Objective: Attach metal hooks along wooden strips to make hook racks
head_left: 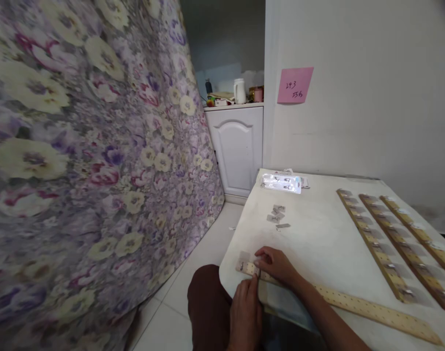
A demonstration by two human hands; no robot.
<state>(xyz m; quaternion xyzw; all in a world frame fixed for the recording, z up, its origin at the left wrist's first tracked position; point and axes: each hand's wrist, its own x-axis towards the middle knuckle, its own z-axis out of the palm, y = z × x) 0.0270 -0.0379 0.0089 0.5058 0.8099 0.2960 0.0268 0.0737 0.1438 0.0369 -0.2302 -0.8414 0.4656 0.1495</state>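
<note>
I see my right hand [277,265] pinched down on one end of the perforated strip [357,306], whose long axis runs off to the right under that forearm. My left hand [246,312] meets the same end from the near side, fingers curled; I cannot tell whether it grips anything. Loose clips [278,217] lie just ahead of both hands.

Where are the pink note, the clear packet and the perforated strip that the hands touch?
pink note [294,85], head view, middle of the paper.
clear packet [281,184], head view, middle of the plastic.
perforated strip [354,304], head view, its bare middle stretch.
</note>
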